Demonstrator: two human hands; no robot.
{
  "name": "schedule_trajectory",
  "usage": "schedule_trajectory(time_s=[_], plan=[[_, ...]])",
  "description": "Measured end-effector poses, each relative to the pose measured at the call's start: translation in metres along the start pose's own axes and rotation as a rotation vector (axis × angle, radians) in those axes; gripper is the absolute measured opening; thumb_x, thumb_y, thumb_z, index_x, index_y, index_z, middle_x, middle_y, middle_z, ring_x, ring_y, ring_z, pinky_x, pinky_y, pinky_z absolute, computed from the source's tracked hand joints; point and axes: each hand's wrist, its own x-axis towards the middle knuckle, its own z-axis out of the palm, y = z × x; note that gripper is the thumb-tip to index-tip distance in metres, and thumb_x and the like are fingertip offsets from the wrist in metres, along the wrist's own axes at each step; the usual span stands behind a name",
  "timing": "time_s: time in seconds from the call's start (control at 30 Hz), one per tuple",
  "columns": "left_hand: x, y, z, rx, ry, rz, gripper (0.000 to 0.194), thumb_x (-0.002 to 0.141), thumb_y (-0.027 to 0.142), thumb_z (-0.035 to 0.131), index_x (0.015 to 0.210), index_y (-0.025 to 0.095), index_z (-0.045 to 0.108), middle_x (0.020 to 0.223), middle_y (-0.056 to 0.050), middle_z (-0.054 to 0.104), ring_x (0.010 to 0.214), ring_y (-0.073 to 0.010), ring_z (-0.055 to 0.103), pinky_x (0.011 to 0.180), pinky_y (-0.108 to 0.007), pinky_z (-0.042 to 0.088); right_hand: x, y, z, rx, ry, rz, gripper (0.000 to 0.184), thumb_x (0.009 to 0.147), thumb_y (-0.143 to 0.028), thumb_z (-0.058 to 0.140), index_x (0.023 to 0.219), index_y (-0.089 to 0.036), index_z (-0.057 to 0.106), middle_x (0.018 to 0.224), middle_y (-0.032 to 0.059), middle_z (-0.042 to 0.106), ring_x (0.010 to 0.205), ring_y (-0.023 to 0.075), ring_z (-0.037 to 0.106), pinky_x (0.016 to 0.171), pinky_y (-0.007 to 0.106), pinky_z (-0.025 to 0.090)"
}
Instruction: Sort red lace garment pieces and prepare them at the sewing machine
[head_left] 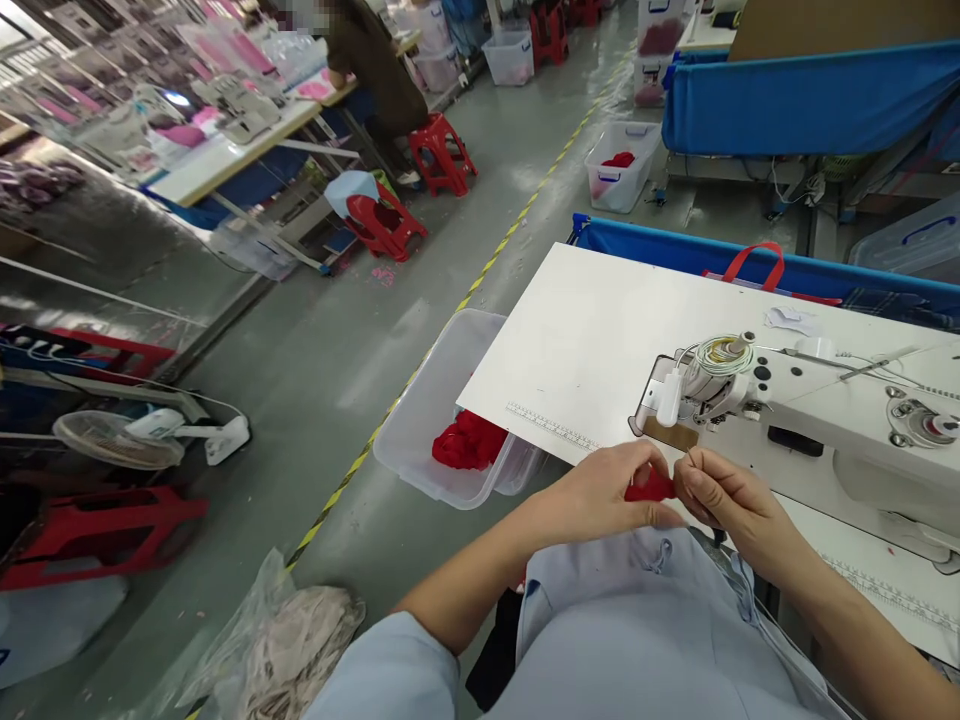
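at lower right, the left hand (611,490) and right hand (724,490) pinch red fabric (649,487), beside the sewing machine (825,410).

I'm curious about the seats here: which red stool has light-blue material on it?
The red stool beside the occupied stool; light-blue material partly covers it.

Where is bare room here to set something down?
The left part of the white table looks free, bordered by the blue cloth behind, the printed ruler in front and the sewing machine at right. The floor between the fan and the striped line also has room. Crowded: just before the machine's left end, where left hand and right hand meet at red cloth.
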Motion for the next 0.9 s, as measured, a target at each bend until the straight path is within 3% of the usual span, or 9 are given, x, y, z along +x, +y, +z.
schedule_trajectory(time_s=[0.07, 0.2, 0.43, 0.57, 0.67, 0.77, 0.83, 0.9], plan=[[-0.001, 0.003, 0.003, 0.098, -0.032, -0.008, 0.019, 0.09, 0.04, 0.06, 0.09, 0.022, 0.061, 0.082, 0.001, 0.065, 0.075, -0.0156, 0.059, 0.066, -0.025, 0.038, -0.008, -0.001, -0.004, -0.013, 0.006, 0.012, 0.046, 0.091, -0.062, 0.052, 0.069, -0.021, 0.048, 0.058, -0.0059, 0.035, 0.051, 0.0092, 0.027, 0.044, 0.023, 0.024], [-0.001, 0.001, 0.013, 0.231, -0.079, 0.083, 0.024, 0.096, 0.033, 0.05, 0.078, 0.022, 0.062, 0.074, 0.001, 0.065, 0.069, -0.0144, 0.058, 0.062, -0.025, 0.034, -0.025, 0.002, -0.01, -0.061, 0.044, 0.015, 0.045, 0.092, -0.06, 0.05, 0.069, -0.021, 0.049, 0.06, -0.0044, 0.036, 0.052, 0.01, 0.029, 0.045, 0.024, 0.026], [0.003, -0.006, 0.007, 0.172, -0.137, 0.12, 0.033, 0.097, 0.034, 0.046, 0.068, 0.02, 0.054, 0.069, 0.001, 0.056, 0.065, -0.013, 0.049, 0.063, -0.025, 0.034, -0.044, 0.006, -0.029, -0.19, 0.263, -0.024, 0.048, 0.093, -0.062, 0.046, 0.065, -0.023, 0.044, 0.054, -0.0048, 0.035, 0.047, 0.0108, 0.029, 0.041, 0.025, 0.025], [0.006, -0.007, 0.005, 0.056, -0.223, 0.126, 0.04, 0.098, 0.038, 0.04, 0.064, 0.02, 0.045, 0.064, 0.003, 0.048, 0.06, -0.0115, 0.042, 0.059, -0.025, 0.031, -0.056, 0.013, -0.039, -0.562, 0.227, -0.093, 0.047, 0.095, -0.06, 0.04, 0.066, -0.024, 0.046, 0.051, -0.0029, 0.044, 0.043, 0.0117, 0.035, 0.042, 0.026, 0.028], [0.004, -0.012, 0.0, 0.079, -0.251, 0.058, 0.04, 0.097, 0.038, 0.043, 0.061, 0.019, 0.04, 0.057, 0.005, 0.041, 0.055, -0.0106, 0.034, 0.055, -0.026, 0.025, -0.076, 0.034, -0.06, -0.994, 0.373, -0.164, 0.05, 0.095, -0.063, 0.035, 0.064, -0.025, 0.046, 0.046, -0.0007, 0.047, 0.039, 0.0127, 0.034, 0.04, 0.028, 0.019], [0.0, -0.018, -0.011, 0.041, -0.225, -0.042, 0.039, 0.095, 0.039, 0.044, 0.061, 0.019, 0.038, 0.057, 0.005, 0.037, 0.055, -0.0103, 0.033, 0.054, -0.026, 0.025, -0.11, 0.066, -0.095, -1.265, 0.535, -0.078, 0.055, 0.093, -0.068, 0.029, 0.061, -0.027, 0.046, 0.044, 0.0024, 0.046, 0.032, 0.0116, 0.03, 0.04, 0.028, 0.009], [-0.001, -0.021, -0.017, -0.02, -0.2, -0.093, 0.038, 0.095, 0.04, 0.045, 0.063, 0.02, 0.037, 0.06, 0.005, 0.037, 0.057, -0.0101, 0.032, 0.054, -0.025, 0.026, -0.131, 0.086, -0.117, -1.304, 0.5, 0.023, 0.052, 0.092, -0.067, 0.032, 0.063, -0.029, 0.049, 0.041, 0.0027, 0.044, 0.028, 0.0104, 0.03, 0.038, 0.028, 0.009], [0.001, -0.021, -0.019, -0.055, -0.202, -0.075, 0.038, 0.094, 0.041, 0.045, 0.064, 0.02, 0.036, 0.063, 0.005, 0.036, 0.06, -0.0102, 0.032, 0.056, -0.024, 0.027, -0.141, 0.098, -0.126, -1.237, 0.417, -0.006, 0.053, 0.091, -0.069, 0.032, 0.063, -0.029, 0.055, 0.04, 0.0042, 0.047, 0.024, 0.01, 0.033, 0.033, 0.026, 0.01]])
